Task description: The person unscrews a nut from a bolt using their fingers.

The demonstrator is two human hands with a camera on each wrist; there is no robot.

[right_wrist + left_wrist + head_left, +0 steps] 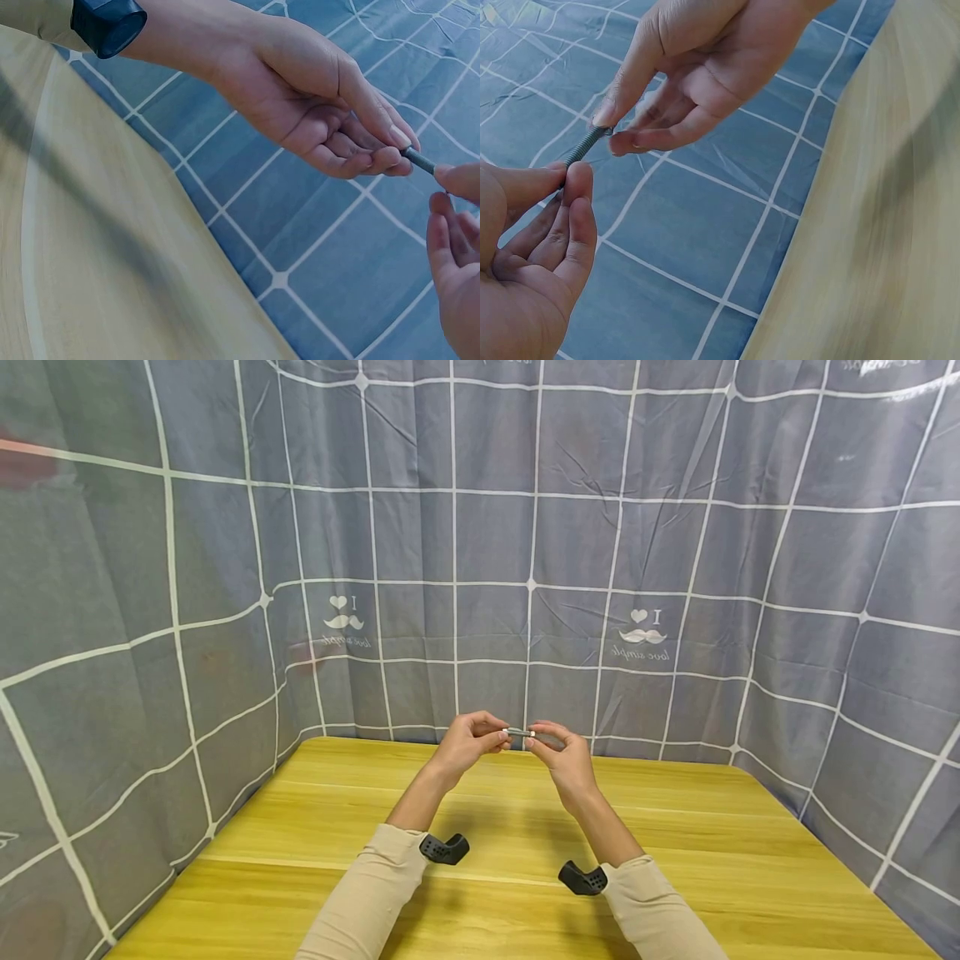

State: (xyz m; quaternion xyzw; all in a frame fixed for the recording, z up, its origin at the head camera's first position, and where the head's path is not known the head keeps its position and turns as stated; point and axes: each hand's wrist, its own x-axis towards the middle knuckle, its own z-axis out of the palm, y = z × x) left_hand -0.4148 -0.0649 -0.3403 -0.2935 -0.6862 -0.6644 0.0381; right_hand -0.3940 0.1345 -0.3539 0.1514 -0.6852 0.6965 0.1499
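Note:
A thin grey rod with a ribbed, thread-like surface (517, 732) is held level between both hands, above the far part of the table. My left hand (467, 747) pinches one end between thumb and forefinger. At the opposite end, the thumb and fingertips of my right hand (566, 762) pinch it. The ribbing on the rod (583, 146) shows most clearly in the left wrist view. Fingertips cover both its ends, so whether it has a head cannot be seen. In the right wrist view, a short length of the rod (420, 160) shows between the hands.
The yellow wood-grain table (495, 910) lies below the forearms. A grey curtain with white grid lines (487, 543) hangs behind it and at both sides. Black wrist mounts (444, 849) sit at both sleeve cuffs.

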